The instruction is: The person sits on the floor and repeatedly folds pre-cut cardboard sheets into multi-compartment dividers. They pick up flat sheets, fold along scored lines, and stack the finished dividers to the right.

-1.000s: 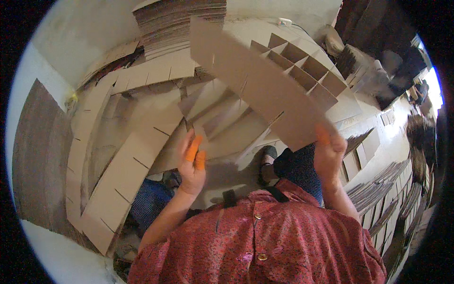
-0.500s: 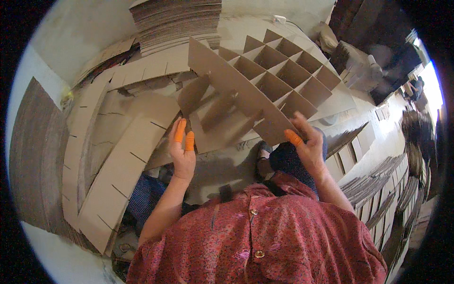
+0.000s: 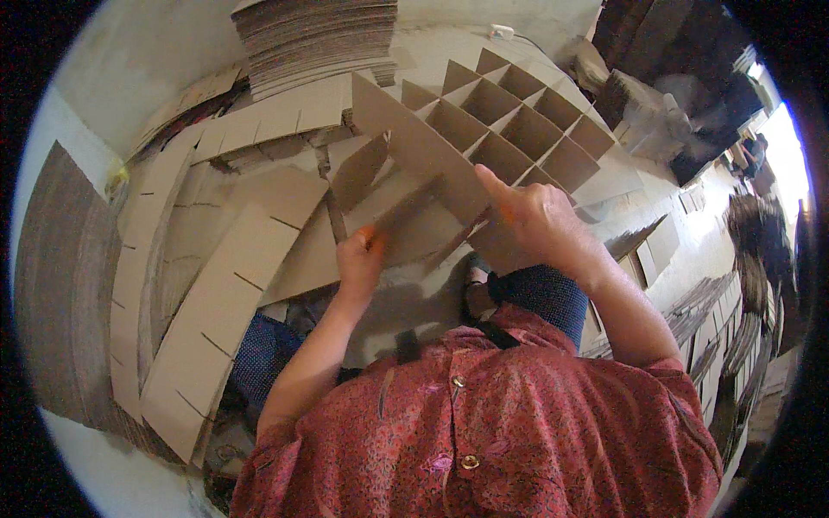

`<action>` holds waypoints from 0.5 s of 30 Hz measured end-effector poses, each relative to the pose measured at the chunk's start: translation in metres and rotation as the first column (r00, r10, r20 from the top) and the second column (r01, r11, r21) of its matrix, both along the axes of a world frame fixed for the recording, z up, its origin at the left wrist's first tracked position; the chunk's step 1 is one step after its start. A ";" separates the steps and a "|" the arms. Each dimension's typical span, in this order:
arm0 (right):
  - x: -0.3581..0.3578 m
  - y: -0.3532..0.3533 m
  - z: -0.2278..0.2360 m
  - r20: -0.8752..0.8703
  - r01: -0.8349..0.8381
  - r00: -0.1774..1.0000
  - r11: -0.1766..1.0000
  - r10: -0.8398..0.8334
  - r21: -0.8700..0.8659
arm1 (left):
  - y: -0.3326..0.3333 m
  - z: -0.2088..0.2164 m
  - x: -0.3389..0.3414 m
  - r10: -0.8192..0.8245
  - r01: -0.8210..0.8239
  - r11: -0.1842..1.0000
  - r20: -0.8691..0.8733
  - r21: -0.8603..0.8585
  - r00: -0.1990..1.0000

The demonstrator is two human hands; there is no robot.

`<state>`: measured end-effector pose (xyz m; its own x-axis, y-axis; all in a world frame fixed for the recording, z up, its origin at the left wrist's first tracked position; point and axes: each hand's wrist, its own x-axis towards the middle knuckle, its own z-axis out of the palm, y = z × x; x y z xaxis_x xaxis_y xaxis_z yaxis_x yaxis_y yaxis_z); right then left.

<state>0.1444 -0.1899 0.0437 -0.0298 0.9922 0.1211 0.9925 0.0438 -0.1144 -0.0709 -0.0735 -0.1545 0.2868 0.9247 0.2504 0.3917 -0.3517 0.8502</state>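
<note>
Steadying a long cardboard strip (image 3: pixel 419 142) and a shorter cross strip (image 3: pixel 413 207) on edge, mid-scene.
Gripping the long strip's near end over its upper edge with the right hand (image 3: pixel 544 220), probably to stop any tipping; apparently pinching the cross strip's near end with the left hand (image 3: pixel 359 259), fingers narrow, likely for holding it upright. Facing a cardboard grid (image 3: pixel 490 102) just beyond the long strip, resting open-celled on a pale counter (image 3: pixel 617 180). Having slotted strips (image 3: pixel 233 311) lying at the near left, perhaps for easy reach, and a tall cardboard stack (image 3: pixel 319 47) rising far left before a pale wall (image 3: pixel 164 69). Seeing rows of cardboard (image 3: pixel 704 332) lining the floor (image 3: pixel 704 237) on the right, and a bright opening (image 3: pixel 786 155) glowing far right.
</note>
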 end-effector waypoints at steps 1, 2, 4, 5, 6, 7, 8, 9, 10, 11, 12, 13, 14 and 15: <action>0.000 0.000 0.001 0.017 -0.025 1.000 1.000 0.025 0.018 | 0.004 -0.006 0.001 0.032 -0.036 0.995 0.034 0.098 0.999; 0.001 0.001 0.001 0.035 -0.052 0.998 0.998 0.051 0.036 | 0.007 -0.011 0.001 0.063 -0.076 0.978 0.070 0.194 0.996; 0.005 0.002 -0.008 0.080 -0.043 0.996 0.999 0.040 0.030 | 0.002 0.002 0.004 0.028 -0.035 0.986 0.047 0.162 0.999; 0.004 0.003 -0.018 0.109 -0.020 0.994 1.000 0.018 0.013 | 0.001 0.007 0.006 0.012 -0.017 0.989 0.036 0.146 0.999; 0.001 0.006 -0.022 0.139 -0.009 0.990 1.000 0.008 0.003 | 0.002 0.003 0.003 0.004 -0.007 0.987 0.020 0.162 1.000; -0.002 0.007 -0.021 0.116 0.005 0.993 1.000 -0.002 -0.025 | 0.004 -0.006 0.001 -0.003 0.003 0.984 0.004 0.177 1.000; -0.006 0.007 -0.020 0.094 0.017 0.996 0.998 -0.012 -0.053 | 0.004 -0.012 -0.002 -0.010 0.012 0.981 -0.011 0.193 1.000; -0.006 0.008 -0.020 0.070 0.033 0.997 0.996 -0.027 -0.083 | 0.003 -0.007 -0.004 -0.036 0.029 0.988 0.040 0.154 0.999; -0.006 0.009 -0.018 0.079 0.028 0.997 0.996 -0.022 -0.087 | 0.001 -0.003 -0.006 -0.059 0.048 0.992 0.092 0.115 0.994; -0.004 0.009 -0.013 0.087 0.024 0.996 0.996 -0.016 -0.090 | -0.001 0.003 -0.008 -0.079 0.068 0.995 0.144 0.078 0.986; -0.004 0.010 -0.008 0.093 0.015 0.996 0.996 -0.006 -0.093 | 0.000 0.008 -0.009 -0.024 0.000 0.994 0.227 0.106 0.974; -0.004 0.012 -0.004 0.074 -0.034 0.997 0.999 0.033 0.010 | 0.002 0.014 -0.011 0.029 -0.071 0.989 0.309 0.128 0.951; -0.005 0.015 0.001 0.059 -0.081 0.995 0.990 0.075 0.114 | 0.004 0.019 -0.012 0.078 -0.144 0.979 0.390 0.144 0.917; -0.005 0.017 0.004 0.050 -0.117 0.993 0.969 0.108 0.216 | 0.008 0.023 -0.012 0.108 -0.180 0.969 0.365 0.168 0.925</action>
